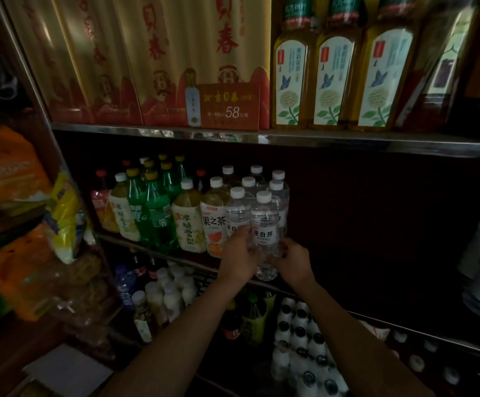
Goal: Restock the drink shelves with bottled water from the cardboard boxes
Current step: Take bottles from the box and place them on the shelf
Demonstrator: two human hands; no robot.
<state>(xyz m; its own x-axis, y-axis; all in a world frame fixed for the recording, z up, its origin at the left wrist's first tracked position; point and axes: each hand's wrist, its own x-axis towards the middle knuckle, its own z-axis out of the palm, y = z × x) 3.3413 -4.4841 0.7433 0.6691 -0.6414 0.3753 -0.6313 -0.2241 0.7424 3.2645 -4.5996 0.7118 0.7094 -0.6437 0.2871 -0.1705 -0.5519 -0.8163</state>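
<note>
I see both hands meeting at the front edge of the middle shelf (347,312); the left hand (237,257) and the right hand (293,260) each curl around the lower body of one clear water bottle (264,233), grasping it from either side; it stands upright at the front of a cluster of white-capped water bottles (254,186); tea bottles (213,222) crowd just to its left; dark open shelf lies to its right; I judge the bottle should be seated squarely, label forward, before letting go.
</note>
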